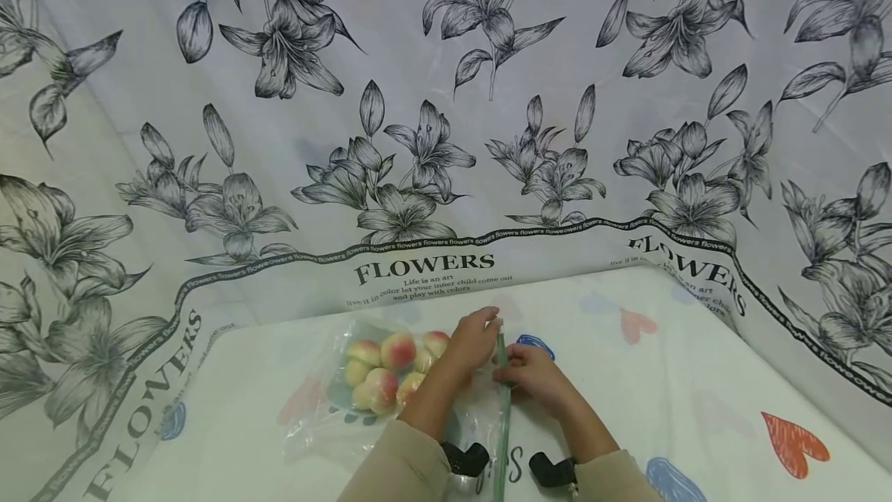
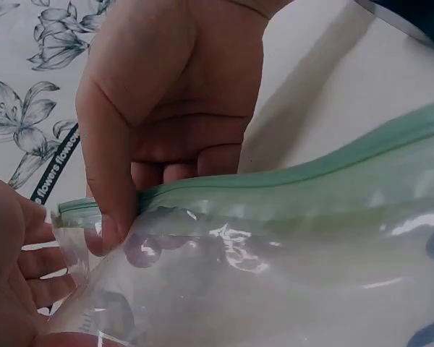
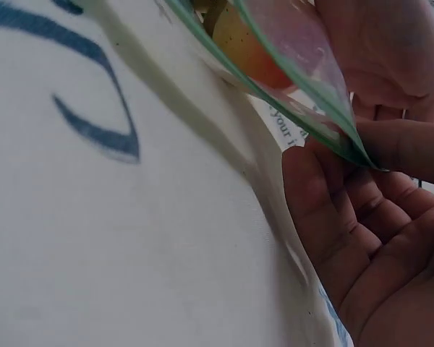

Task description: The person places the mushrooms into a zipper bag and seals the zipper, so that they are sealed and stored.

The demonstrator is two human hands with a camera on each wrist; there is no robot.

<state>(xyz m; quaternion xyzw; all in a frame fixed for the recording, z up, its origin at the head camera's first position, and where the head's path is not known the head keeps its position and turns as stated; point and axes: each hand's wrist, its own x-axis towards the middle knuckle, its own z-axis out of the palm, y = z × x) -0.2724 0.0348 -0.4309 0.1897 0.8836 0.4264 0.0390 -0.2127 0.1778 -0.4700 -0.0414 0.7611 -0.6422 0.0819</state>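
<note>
A clear zip-top bag point(image 1: 317, 428) with green strips along its mouth lies on the table, its mouth toward the right. Inside are several yellow-and-red peaches point(image 1: 382, 387), one peach point(image 3: 249, 54) showing between the two parted strips. My left hand point(image 1: 476, 341) pinches the far end of the green edge; in the left wrist view its fingers point(image 2: 40, 260) are at the bag's corner. Just nearer, my right hand point(image 1: 533, 374) pinches the green strip point(image 2: 275, 179) between thumb and curled fingers. Most of my left hand's grip is hidden in the right wrist view.
A white cloth point(image 1: 697, 378) printed with hearts and blue shapes covers the table. Behind it hangs a flower-printed curtain point(image 1: 543, 269), close beyond the hands. Black wrist mounts point(image 1: 465, 459) sit at both sleeves.
</note>
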